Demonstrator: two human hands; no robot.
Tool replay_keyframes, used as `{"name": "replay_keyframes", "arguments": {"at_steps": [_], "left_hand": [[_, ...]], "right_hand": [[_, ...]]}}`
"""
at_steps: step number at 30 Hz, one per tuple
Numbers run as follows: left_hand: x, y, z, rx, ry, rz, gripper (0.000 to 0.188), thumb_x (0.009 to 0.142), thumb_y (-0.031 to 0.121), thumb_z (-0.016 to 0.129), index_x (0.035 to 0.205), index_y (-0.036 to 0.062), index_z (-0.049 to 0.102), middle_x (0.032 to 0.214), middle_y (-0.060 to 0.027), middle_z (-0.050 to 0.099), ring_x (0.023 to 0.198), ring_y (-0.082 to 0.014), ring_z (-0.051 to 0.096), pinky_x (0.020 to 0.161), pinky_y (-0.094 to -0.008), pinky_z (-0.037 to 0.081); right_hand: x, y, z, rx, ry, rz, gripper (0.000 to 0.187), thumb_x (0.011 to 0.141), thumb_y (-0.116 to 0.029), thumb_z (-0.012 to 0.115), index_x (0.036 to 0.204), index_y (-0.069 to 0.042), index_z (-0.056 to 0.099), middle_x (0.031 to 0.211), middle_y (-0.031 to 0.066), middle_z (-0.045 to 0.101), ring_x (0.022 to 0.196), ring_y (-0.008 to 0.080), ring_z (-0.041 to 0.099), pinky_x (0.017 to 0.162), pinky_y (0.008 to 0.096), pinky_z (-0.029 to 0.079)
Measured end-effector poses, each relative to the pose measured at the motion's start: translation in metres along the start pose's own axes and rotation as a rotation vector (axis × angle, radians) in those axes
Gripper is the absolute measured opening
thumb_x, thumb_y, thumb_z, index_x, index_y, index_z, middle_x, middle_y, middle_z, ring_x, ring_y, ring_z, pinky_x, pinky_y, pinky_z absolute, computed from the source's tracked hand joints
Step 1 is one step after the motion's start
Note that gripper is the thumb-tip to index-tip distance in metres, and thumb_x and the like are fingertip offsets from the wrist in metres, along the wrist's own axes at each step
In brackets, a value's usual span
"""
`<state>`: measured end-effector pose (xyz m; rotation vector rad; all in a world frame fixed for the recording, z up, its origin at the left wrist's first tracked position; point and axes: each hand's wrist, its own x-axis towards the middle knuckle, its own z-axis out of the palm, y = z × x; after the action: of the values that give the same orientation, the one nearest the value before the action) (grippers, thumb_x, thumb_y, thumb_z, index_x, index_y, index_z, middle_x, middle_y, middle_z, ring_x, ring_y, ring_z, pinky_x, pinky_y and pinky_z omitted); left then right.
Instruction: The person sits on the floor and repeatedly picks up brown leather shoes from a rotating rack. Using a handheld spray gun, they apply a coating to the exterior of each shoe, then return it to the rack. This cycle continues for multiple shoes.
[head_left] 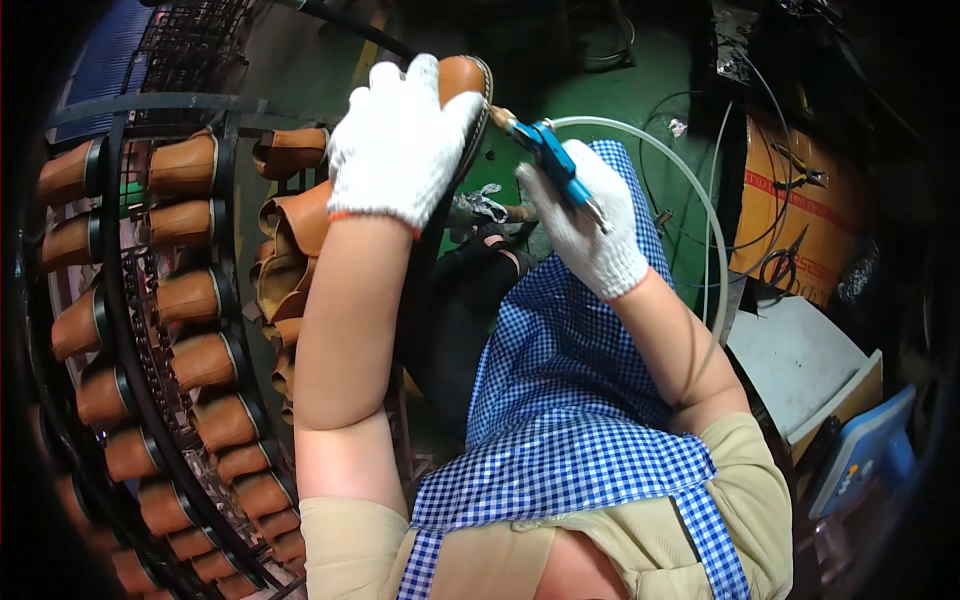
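Both my hands wear white knit gloves. My left hand (395,145) grips a brown leather shoe (462,78) across its upper, fingers wrapped over it. Pale stitching runs along the edge of the shoe's dark sole, which faces right; the glove covers much of the upper. My right hand (598,225) is closed round a slim blue nozzle gun (552,160) with a tan tip and a metal lever end. That tip (503,117) is at the shoe's sole edge; whether it touches I cannot tell. From the gun a clear hose (672,147) curves down past my right forearm.
On the left, a dark metal rack (118,250) carries rows of brown shoes (195,297). Loose leather uppers (285,270) hang beside my left forearm. To the right are an orange carton (775,215), pliers (800,172), scissors (790,257), a white board (800,350) and a blue device (862,450).
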<state>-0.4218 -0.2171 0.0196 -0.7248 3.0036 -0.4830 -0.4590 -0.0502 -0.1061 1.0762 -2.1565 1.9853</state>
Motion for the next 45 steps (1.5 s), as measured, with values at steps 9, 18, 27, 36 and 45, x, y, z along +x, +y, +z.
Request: {"name": "replay_keyframes", "arguments": {"at_steps": [9, 18, 27, 36, 45], "left_hand": [[0.045, -0.035, 0.015, -0.038, -0.256, -0.254, 0.079, 0.098, 0.066, 0.048, 0.151, 0.0089, 0.053, 0.150, -0.0270, 0.056, 0.136, -0.0415, 0.060, 0.112, -0.0531, 0.049], [0.065, -0.072, 0.032, -0.054, -0.245, -0.256, 0.093, 0.094, 0.076, 0.048, 0.148, 0.0005, 0.054, 0.146, -0.0300, 0.061, 0.134, -0.0445, 0.061, 0.115, -0.0501, 0.046], [0.049, -0.049, 0.000, -0.073, -0.312, -0.341, 0.087, 0.099, 0.073, 0.046, 0.144, -0.0016, 0.058, 0.147, -0.0310, 0.058, 0.139, -0.0436, 0.056, 0.118, -0.0496, 0.041], [0.033, -0.045, -0.015, -0.109, -0.290, -0.322, 0.087, 0.099, 0.072, 0.047, 0.143, -0.0020, 0.058, 0.146, -0.0307, 0.059, 0.137, -0.0439, 0.057, 0.117, -0.0489, 0.042], [-0.037, -0.107, -0.072, -0.762, -0.108, -0.165, 0.033, 0.104, 0.033, 0.060, 0.121, 0.0063, 0.066, 0.108, -0.0138, 0.070, 0.095, -0.0233, 0.068, 0.086, -0.0346, 0.053]], "right_hand": [[-0.002, -0.003, 0.046, -0.076, 0.014, -0.016, 0.020, 0.095, -0.024, 0.079, 0.088, -0.007, 0.072, 0.075, 0.0121, 0.064, 0.066, 0.0324, 0.067, 0.060, 0.0405, 0.054], [-0.030, -0.018, 0.053, -0.076, -0.089, 0.008, 0.024, 0.093, -0.030, 0.079, 0.089, -0.007, 0.074, 0.080, 0.0135, 0.067, 0.071, 0.0326, 0.070, 0.061, 0.0404, 0.057], [-0.056, -0.043, 0.047, -0.067, -0.148, -0.148, 0.021, 0.087, -0.022, 0.084, 0.090, -0.009, 0.069, 0.081, 0.0095, 0.064, 0.072, 0.0310, 0.068, 0.063, 0.0403, 0.056], [-0.069, -0.059, 0.032, -0.066, -0.363, -0.112, 0.027, 0.087, -0.030, 0.083, 0.093, -0.008, 0.069, 0.091, 0.0102, 0.065, 0.079, 0.0291, 0.071, 0.064, 0.0395, 0.057], [-0.057, -0.017, 0.032, 0.105, -0.245, 0.168, 0.020, 0.099, -0.013, 0.072, 0.112, 0.000, 0.065, 0.098, 0.0173, 0.068, 0.085, 0.0345, 0.070, 0.076, 0.0399, 0.056]]}}
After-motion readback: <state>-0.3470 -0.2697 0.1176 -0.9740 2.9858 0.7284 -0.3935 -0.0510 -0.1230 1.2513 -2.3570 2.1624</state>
